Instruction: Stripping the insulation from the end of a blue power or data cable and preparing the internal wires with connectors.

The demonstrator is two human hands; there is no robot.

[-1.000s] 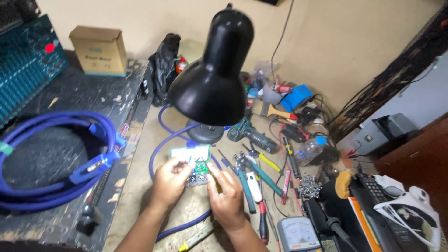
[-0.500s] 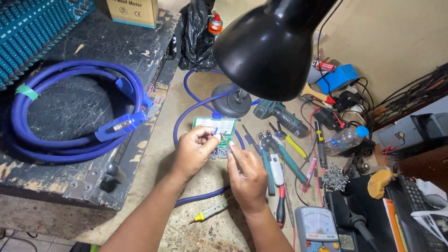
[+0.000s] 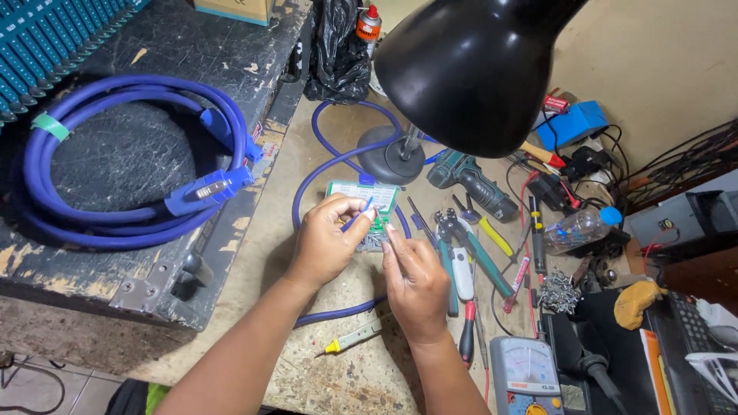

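Observation:
My left hand (image 3: pixel 327 238) pinches the end of a thin blue cable (image 3: pixel 356 216) between thumb and fingers, just above a small green-and-white box of connectors (image 3: pixel 361 194) on the workbench. My right hand (image 3: pixel 415 280) is close beside it, fingers bent with the fingertips at a small clear connector by the box edge; whether it grips the piece I cannot tell. A long blue cable (image 3: pixel 330 165) loops on the bench under both hands. The black lamp shade (image 3: pixel 477 65) hangs right above the box.
A thick coiled blue cable (image 3: pixel 115 177) lies on a black case at left. Pliers, crimpers and screwdrivers (image 3: pixel 469 253) lie right of my hands, with a green cordless drill (image 3: pixel 473 180), a plastic bottle (image 3: pixel 576 228), a meter (image 3: pixel 526 369) and a yellow tester pen (image 3: pixel 354 338).
The view has moved in closer and lower over the bench. My hands stay together at the connector box; the left hand now holds the blue cable end up in its fingertips.

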